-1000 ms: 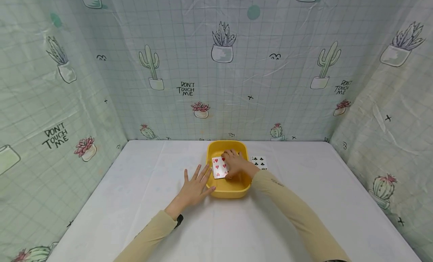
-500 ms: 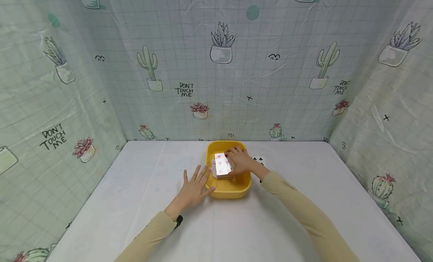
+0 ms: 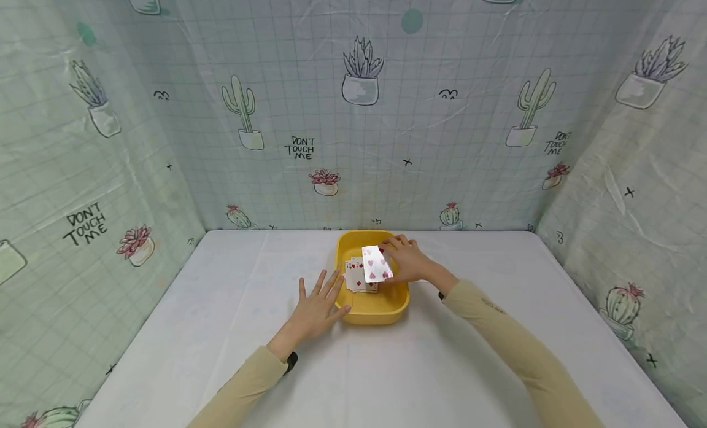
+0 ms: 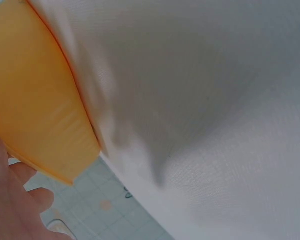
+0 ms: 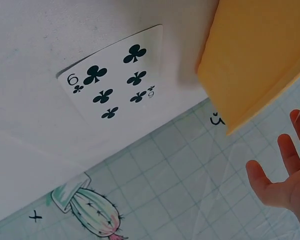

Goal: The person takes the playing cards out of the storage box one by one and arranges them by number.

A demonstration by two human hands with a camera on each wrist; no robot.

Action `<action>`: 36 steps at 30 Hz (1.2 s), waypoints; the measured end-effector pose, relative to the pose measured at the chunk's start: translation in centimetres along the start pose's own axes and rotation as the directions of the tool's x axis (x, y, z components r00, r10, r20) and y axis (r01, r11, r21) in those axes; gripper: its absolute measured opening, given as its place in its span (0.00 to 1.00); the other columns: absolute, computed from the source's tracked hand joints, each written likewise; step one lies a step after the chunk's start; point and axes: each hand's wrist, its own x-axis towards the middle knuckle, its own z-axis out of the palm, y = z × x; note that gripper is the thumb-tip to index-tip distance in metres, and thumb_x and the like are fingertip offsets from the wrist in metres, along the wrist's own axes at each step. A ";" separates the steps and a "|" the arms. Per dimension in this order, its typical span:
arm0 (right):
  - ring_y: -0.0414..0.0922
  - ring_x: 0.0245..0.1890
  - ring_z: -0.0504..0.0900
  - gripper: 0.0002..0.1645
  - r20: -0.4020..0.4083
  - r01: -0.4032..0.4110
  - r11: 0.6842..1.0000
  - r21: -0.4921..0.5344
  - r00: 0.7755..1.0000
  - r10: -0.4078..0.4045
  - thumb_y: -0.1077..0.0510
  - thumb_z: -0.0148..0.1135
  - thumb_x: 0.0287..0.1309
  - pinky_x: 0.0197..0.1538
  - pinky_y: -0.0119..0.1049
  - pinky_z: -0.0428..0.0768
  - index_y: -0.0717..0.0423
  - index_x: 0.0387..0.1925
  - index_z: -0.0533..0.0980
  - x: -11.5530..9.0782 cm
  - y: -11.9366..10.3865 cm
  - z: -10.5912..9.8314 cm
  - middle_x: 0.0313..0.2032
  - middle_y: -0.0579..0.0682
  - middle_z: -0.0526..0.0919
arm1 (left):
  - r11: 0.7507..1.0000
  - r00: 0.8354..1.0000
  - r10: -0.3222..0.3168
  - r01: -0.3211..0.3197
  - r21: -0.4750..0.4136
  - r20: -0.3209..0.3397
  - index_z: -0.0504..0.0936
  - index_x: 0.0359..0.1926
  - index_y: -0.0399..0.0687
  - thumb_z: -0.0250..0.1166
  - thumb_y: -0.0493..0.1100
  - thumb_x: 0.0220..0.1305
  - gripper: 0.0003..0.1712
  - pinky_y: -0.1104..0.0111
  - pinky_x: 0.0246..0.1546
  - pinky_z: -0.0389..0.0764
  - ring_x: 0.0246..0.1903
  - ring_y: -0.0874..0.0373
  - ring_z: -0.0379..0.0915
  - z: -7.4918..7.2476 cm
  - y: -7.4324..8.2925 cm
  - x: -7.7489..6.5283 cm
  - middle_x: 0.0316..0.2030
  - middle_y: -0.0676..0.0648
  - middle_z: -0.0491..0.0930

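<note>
My right hand (image 3: 407, 262) pinches a hearts playing card (image 3: 374, 265) by its right side, over the yellow plastic bin (image 3: 372, 319). The card is lifted and catches the light. Under it in the bin lie more playing cards (image 3: 355, 280), face up, the top one with red diamonds. My left hand (image 3: 312, 311) has its fingers spread straight, with fingertips at the bin's left rim. In the left wrist view, the left hand's fingers (image 4: 24, 172) lie along the bin's side (image 4: 35, 90). The right wrist view shows only part of the right hand (image 5: 285, 175).
A six of clubs (image 5: 115, 75) lies face up on the white table (image 5: 35, 130), right of the bin; in the head view my right hand and wrist hide it. Behind the table hangs a cactus-print cloth (image 3: 409, 188), with more at both sides.
My right hand has picked the hearts card up from the cards in the bin and moved it right, uncovering a diamonds card. The left hand has stayed at the rim.
</note>
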 end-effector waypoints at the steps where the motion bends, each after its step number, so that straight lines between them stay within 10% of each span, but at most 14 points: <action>1: 0.54 0.60 0.55 0.49 -0.003 -0.002 1.000 -0.002 1.000 0.002 0.41 0.68 0.38 0.56 0.57 0.59 0.53 0.62 0.60 -0.2 0.1 -0.1 0.61 0.54 0.60 | 1.000 1.000 0.001 -0.001 0.000 -0.002 0.47 0.69 0.49 0.39 0.68 0.62 0.42 0.35 0.58 0.39 0.69 0.48 0.35 0.0 0.0 0.0 0.70 0.50 0.43; 36: 0.56 0.58 0.55 0.52 -0.054 -0.127 0.991 0.050 0.990 0.130 0.43 0.67 0.41 0.51 0.57 0.59 0.56 0.65 0.55 -6.6 7.1 -1.1 0.63 0.55 0.61 | 1.000 1.000 0.003 -0.003 -0.012 -0.009 0.47 0.69 0.48 0.38 0.67 0.62 0.42 0.35 0.58 0.40 0.69 0.46 0.38 -0.3 0.6 -1.1 0.70 0.49 0.44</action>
